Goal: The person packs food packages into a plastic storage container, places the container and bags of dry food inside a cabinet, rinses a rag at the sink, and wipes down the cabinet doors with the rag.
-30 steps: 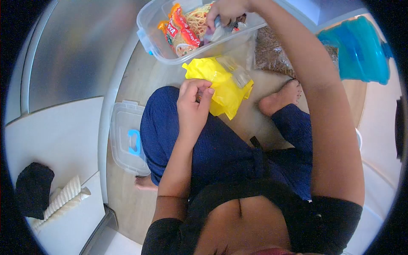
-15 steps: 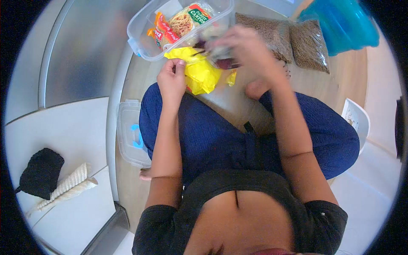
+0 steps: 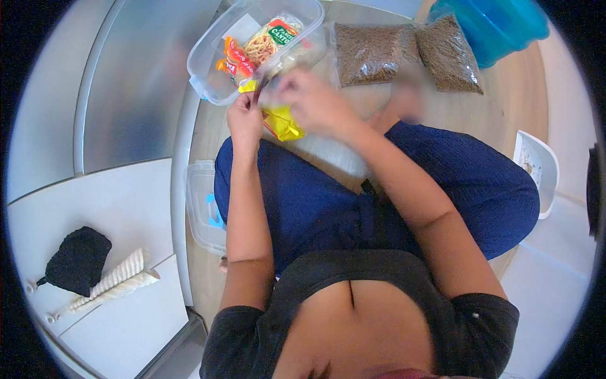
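My left hand [image 3: 245, 120] is closed in a pinch at the edge of a crumpled yellow plastic bag [image 3: 284, 125], above my left knee. Just beyond its fingertips shows a thin dark strip. Close on the right, my right hand [image 3: 312, 104] is curled over the bag, blurred by motion, around a clear plastic packet [image 3: 270, 95] with dark parts; its contents are hard to make out. Right behind both hands stands an open clear plastic bin [image 3: 203, 69], holding a pancit canton noodle pack [image 3: 278, 38] and an orange packet [image 3: 235, 60].
Two clear bags of brown pellets [image 3: 375, 57] lie on the floor, near a teal tub [image 3: 499, 31]. A clear lid with a blue handle [image 3: 205, 208] is by my left knee, a white tray [image 3: 536, 170] by my right. A black cloth [image 3: 79, 259] is at far left.
My right hand has moved left and down, bringing the clear packet close to my left hand. Less of the yellow bag shows now. The whole view has shifted slightly.
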A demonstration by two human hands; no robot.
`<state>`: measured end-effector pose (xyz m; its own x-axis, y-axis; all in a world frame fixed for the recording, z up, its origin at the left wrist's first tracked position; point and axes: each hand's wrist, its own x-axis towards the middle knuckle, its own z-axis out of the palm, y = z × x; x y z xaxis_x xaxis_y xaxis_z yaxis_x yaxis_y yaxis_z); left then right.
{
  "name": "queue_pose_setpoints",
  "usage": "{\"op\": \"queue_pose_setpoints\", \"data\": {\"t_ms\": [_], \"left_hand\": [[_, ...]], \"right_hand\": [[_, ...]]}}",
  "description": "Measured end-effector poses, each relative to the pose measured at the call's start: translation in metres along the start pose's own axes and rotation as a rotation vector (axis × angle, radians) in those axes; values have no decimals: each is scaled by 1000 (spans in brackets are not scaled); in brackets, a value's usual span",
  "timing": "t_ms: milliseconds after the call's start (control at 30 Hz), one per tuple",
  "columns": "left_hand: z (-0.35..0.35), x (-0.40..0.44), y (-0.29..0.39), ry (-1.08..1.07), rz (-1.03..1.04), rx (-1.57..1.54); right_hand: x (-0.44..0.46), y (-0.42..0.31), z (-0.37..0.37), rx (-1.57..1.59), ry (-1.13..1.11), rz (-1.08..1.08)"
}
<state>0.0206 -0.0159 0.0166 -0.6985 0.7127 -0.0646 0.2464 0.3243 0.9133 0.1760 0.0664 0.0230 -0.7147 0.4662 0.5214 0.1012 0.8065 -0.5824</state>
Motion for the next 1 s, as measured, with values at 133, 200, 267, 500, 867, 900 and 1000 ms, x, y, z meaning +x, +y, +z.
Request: {"op": "queue_pose_setpoints", "data": {"t_ms": [133, 200, 267, 500, 867, 900, 1000], "left_hand": [[-1, -2, 3, -18, 89, 95], [4, -8, 6, -60, 69, -21], [6, -4, 4, -30, 124, 149], [30, -24, 6, 178, 184, -175], [12, -18, -26, 1, -5, -491], [12, -17, -26, -30, -42, -576], [3, -12, -19, -156, -241, -720]], "right_hand": [[-6, -5, 6, -189, -112, 31], [-5, -2, -3, -240, -162, 220], [-9, 11, -3, -365, -127, 347], [-44, 95, 2, 223, -139, 674], [-13, -27, 23, 359, -76, 418], [-11, -34, 20, 327, -114, 247], [-8, -27, -5, 387, -377, 412]]}}
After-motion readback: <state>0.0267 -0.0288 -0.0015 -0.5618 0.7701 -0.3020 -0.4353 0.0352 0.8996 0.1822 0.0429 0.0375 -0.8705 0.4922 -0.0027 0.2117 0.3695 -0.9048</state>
